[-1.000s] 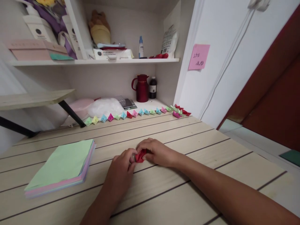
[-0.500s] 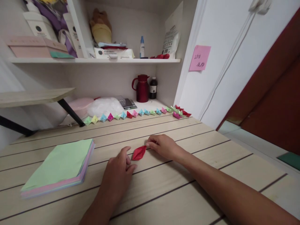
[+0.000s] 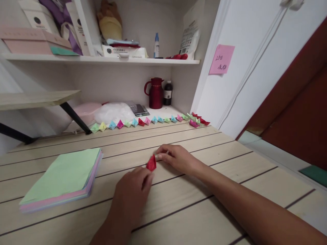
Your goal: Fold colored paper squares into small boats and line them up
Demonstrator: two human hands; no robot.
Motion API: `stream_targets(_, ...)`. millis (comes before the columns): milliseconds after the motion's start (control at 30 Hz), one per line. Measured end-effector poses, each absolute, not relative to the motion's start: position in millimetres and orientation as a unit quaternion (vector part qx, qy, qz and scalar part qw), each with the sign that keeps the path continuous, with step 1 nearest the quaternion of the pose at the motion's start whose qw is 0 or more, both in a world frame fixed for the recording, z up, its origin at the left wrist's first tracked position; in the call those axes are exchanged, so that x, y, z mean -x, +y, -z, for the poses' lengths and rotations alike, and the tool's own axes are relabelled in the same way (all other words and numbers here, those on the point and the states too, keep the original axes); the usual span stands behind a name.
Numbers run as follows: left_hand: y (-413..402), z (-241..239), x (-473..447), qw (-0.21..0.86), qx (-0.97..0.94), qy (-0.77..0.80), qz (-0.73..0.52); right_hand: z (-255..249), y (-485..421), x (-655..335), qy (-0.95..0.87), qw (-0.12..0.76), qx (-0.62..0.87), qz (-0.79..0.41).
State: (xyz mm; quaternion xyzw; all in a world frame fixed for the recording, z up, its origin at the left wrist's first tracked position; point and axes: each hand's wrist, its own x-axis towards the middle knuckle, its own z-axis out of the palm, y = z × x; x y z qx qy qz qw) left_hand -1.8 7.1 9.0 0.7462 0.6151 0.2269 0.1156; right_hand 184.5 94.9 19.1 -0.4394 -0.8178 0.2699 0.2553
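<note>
A small red folded paper boat (image 3: 151, 164) is between my two hands, tilted up above the wooden tabletop (image 3: 194, 200). My left hand (image 3: 134, 192) is closed with its thumb and fingers at the boat's lower left end; part of the boat is hidden behind them. From the right, my right hand (image 3: 176, 159) has its thumb and index finger drawn together at the boat's upper right tip. The exact contact there is blurred.
Left of my hands lies a stack of coloured paper (image 3: 63, 173), green sheet on top. Along the table's back edge runs a row of small paper boats (image 3: 154, 119), ending in a cluster (image 3: 195, 121). Behind stand a red jug (image 3: 155, 93), a dark bottle (image 3: 167, 93) and a small raised shelf (image 3: 38, 99).
My left hand has moved right and closed on the red paper boat, which has gone from lying flat to tilted up. The right hand has shifted slightly left.
</note>
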Motion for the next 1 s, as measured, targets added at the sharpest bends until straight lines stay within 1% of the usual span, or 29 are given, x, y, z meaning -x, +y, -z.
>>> stream_targets(100,12.9,-9.3,16.0,0.098,-0.669,0.668,-0.311,-14.9,97.8,-187.5,-0.83,0.26,0.411,-0.273)
stream_targets(167,16.0,-8.9,24.0,0.104,-0.639,0.681,-0.341,-11.9,98.9,-188.6,-0.836,0.262,0.395,-0.277)
stream_targets(333,19.3,-3.8,35.3,0.142,-0.706,0.627,-0.299,-13.6,93.0,-185.4,-0.857,0.267,0.355,-0.262)
stream_targets(500,21.0,-1.9,34.6,0.149,-0.733,0.605,-0.273,-16.0,82.6,-178.1,-0.871,0.235,0.318,-0.29)
stream_targets(633,21.4,-3.5,27.0,0.188,-0.758,0.568,-0.261,-11.0,82.6,-175.2,-0.886,0.227,0.301,-0.269)
stream_targets(833,20.5,-5.0,23.5,0.222,-0.743,0.568,-0.277,-8.2,87.3,-176.5,-0.887,0.228,0.288,-0.279)
stream_targets(1000,21.1,-5.5,23.2,0.217,-0.744,0.574,-0.264,-6.3,88.4,-177.4,-0.887,0.224,0.291,-0.279)
